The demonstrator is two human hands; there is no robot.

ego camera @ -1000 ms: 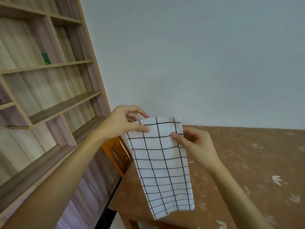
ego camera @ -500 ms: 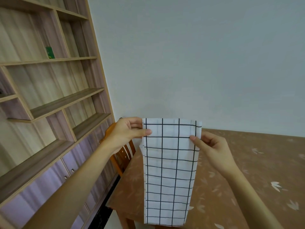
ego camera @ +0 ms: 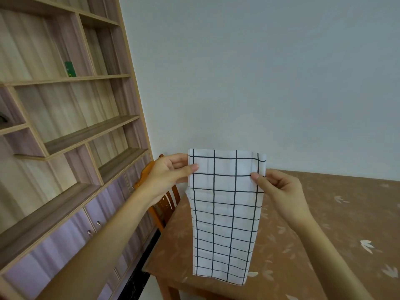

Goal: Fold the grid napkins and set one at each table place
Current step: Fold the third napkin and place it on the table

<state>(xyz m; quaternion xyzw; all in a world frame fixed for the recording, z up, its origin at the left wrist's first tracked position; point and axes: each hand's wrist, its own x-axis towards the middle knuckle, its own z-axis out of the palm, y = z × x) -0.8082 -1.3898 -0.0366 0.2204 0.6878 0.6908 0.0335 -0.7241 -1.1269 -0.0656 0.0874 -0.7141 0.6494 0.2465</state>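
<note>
A white napkin with a black grid (ego camera: 224,213) hangs in the air as a long folded strip above the table's left end. My left hand (ego camera: 167,173) pinches its upper left edge between thumb and fingers. My right hand (ego camera: 279,191) pinches the upper right edge at about the same height. The strip hangs straight down, and its lower end reaches near the table's front edge.
The table (ego camera: 324,224) wears a brown cloth with pale leaf prints. An orange wooden chair (ego camera: 161,204) stands at its left end. A tall wooden shelf unit (ego camera: 65,131) with lower cabinet doors fills the left wall and holds a small green item (ego camera: 70,69).
The napkin was tilted a second ago and now hangs straight and wider at the top. Both hands have moved apart, stretching the top edge, and shifted slightly right in view.
</note>
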